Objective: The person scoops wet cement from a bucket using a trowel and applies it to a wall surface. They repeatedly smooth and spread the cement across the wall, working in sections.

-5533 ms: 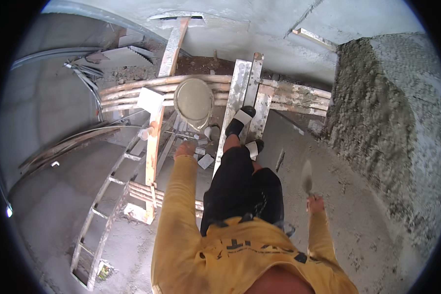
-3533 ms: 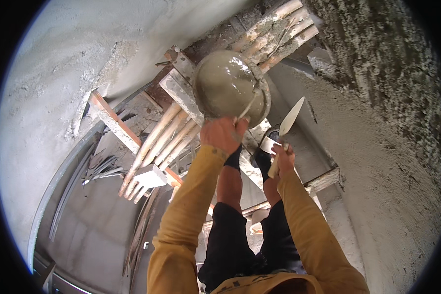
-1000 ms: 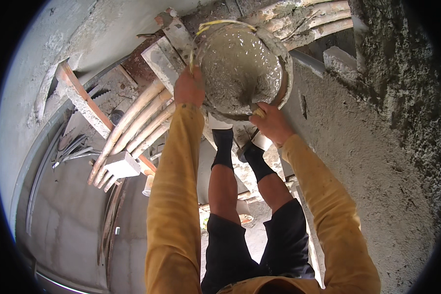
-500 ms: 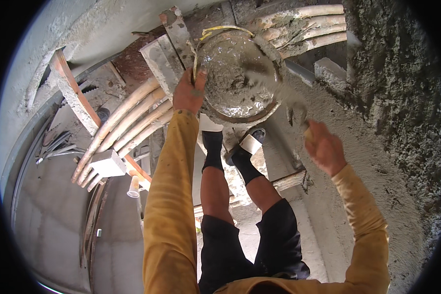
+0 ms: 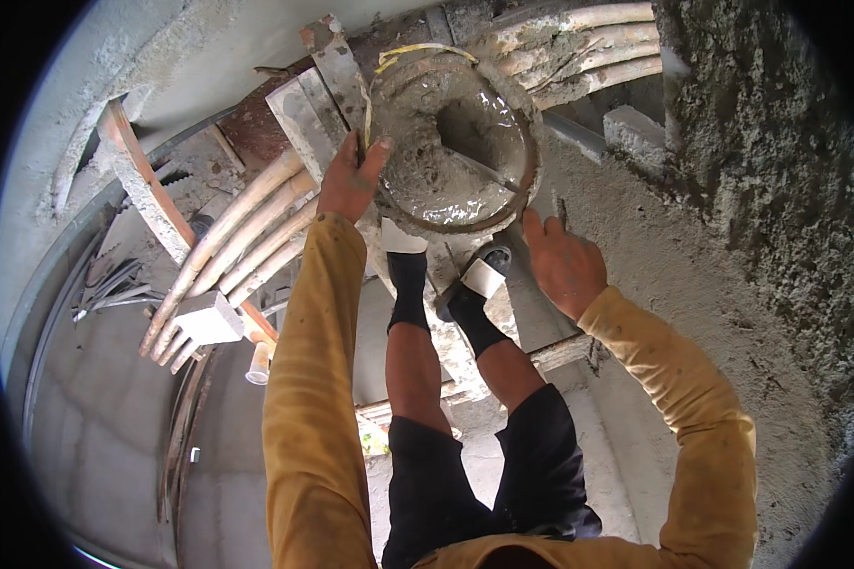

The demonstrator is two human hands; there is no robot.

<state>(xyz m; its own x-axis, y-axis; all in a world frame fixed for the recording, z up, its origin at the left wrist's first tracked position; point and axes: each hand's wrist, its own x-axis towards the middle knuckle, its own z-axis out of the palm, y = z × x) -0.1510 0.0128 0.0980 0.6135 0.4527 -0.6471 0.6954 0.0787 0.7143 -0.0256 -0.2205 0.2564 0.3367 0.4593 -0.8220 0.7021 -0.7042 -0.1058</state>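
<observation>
left fingers [image 5: 378, 156] grip the mortar pan's [image 5: 417, 204] rim.

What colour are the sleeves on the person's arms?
Mustard yellow sleeves, seen best in the head view.

Building site: scaffold poles [image 5: 247, 242], rough-plastered wall [image 5: 759, 171]
</observation>
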